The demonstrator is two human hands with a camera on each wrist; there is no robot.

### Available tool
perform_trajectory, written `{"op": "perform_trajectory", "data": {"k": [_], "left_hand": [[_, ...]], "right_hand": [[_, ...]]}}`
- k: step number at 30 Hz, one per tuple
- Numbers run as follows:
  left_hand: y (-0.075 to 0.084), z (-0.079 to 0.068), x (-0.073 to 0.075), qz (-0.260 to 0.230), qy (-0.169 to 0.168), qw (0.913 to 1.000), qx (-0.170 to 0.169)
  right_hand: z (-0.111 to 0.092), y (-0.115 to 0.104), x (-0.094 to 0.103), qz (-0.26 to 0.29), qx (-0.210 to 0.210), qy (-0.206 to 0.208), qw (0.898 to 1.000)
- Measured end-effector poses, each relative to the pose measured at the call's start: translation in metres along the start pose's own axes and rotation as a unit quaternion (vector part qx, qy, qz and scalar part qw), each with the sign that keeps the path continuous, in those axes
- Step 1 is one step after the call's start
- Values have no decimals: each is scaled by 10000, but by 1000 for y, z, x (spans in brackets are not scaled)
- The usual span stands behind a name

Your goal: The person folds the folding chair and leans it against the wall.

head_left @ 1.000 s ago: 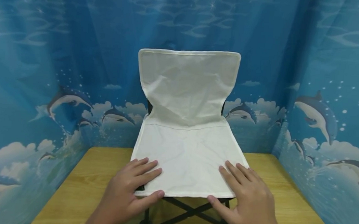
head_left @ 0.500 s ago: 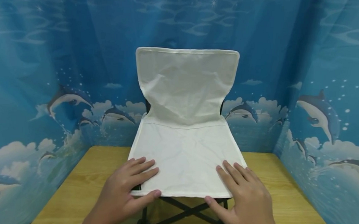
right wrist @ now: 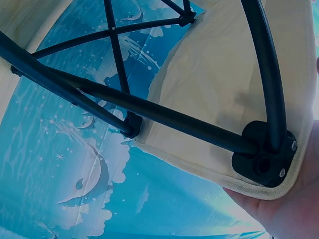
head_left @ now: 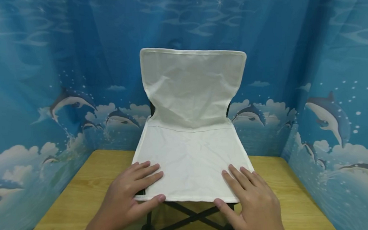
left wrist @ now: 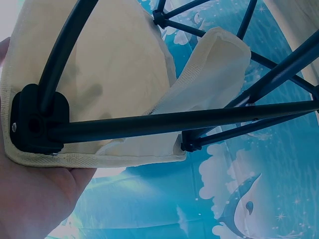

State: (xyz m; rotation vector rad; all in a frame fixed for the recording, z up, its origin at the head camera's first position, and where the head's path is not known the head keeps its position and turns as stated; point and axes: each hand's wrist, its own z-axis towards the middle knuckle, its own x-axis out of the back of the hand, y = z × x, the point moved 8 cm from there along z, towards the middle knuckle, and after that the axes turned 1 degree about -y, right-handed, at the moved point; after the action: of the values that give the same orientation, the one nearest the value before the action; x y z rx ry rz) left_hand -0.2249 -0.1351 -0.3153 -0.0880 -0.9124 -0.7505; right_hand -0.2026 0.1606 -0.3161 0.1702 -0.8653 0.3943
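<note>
A small folding chair with a white fabric seat and backrest stands upright and unfolded in the head view. My left hand lies over the seat's front left corner, fingers straight on the fabric and thumb along the front edge. On the front right corner my right hand rests the same way, fingers spread. Both wrist views look up under the seat, where dark tubes meet black corner joints. The matching joint sits at the right corner. Crossed dark legs show below the seat.
The chair stands on a yellow wood-grain surface. Blue curtains printed with dolphins and clouds enclose it at the back and on both sides.
Both hands keep their places on the seat corners. Chair and hands have shifted very slightly left in the view since a second ago; the backdrop has also shifted slightly.
</note>
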Motion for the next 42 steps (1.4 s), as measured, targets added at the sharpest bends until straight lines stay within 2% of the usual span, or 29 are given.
{"op": "perform_trajectory", "data": {"k": [8,23,32,42], "left_hand": [[1,1,2,71,15,10000,-29],[0,0,0,-77,2,9999,-100],[-1,-1,0,-179,99,9996,-188],[-2,-3,3,-97,303,9991,-279]], "right_hand": [[1,-1,4,97,395,27,9992],[3,8,9,538,762,-136,9955],[-1,31,6,1272,426,-86,9909],[-5,31,-2,1345,410,280,9897]]}}
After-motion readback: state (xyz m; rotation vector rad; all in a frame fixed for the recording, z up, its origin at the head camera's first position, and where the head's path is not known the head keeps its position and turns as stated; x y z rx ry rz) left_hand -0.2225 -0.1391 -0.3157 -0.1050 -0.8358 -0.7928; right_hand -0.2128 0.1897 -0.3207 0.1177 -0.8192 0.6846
